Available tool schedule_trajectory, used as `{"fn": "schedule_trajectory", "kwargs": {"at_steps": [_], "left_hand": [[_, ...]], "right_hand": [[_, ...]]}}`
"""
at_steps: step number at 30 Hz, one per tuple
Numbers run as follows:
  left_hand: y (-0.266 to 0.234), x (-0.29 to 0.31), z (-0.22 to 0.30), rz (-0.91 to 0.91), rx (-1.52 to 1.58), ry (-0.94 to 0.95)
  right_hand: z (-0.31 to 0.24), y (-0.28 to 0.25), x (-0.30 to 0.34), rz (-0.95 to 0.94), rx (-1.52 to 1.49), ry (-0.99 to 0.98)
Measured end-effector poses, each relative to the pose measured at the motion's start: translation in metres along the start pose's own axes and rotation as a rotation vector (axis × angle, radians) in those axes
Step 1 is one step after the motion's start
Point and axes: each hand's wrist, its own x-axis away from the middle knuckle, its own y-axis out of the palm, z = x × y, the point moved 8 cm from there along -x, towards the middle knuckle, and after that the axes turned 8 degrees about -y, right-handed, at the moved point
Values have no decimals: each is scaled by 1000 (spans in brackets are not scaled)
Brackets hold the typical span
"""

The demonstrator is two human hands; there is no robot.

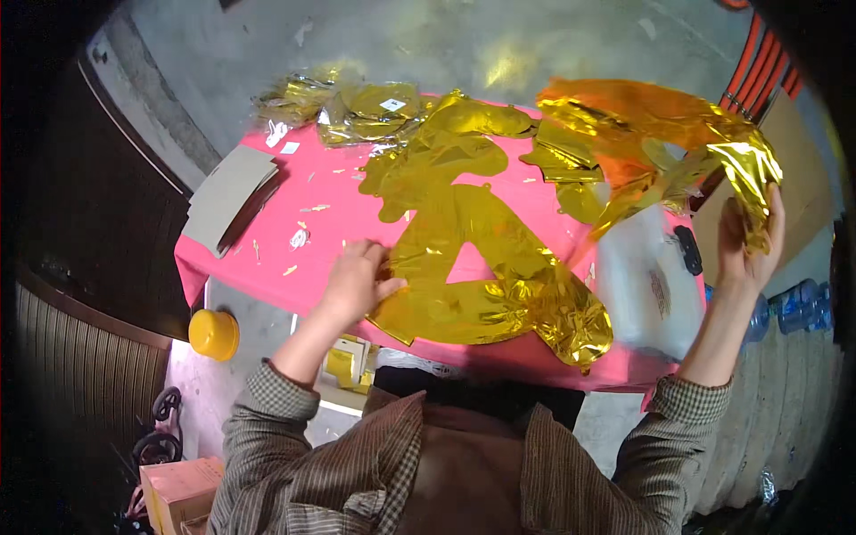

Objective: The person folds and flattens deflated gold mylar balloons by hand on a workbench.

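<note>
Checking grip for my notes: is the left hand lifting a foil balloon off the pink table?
No, the left hand rests flat on the gold foil balloon lying on the pink table.

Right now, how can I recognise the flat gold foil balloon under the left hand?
Find the pink table. Near its front edge, the left hand presses a flat, triangle-holed gold foil balloon. Unlike the crumpled gold foil sheet lifted by the right hand, it lies flat.

From my remote feed: a pink-covered table (267, 259) on a grey concrete floor (428, 45) (sunlit in patches), a dark wall (80, 205) to the left, orange bars (758, 71) at upper right.
</note>
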Motion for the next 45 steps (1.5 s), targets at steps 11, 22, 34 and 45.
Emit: {"fn": "schedule_trajectory", "kwargs": {"at_steps": [11,22,34,45], "left_hand": [[-35,-60,46,3,443,60],[10,-85,-27,-177,660,-175],[33,-34,-24,-428,342,-198],[-38,-53,27,-123,601,-89]], "right_hand": [[57,18,22,-299,-128,246],[64,1,21,-173,38,204],[83,-20,27,-120,41,169],[88,-35,20,-84,51,173]]}}
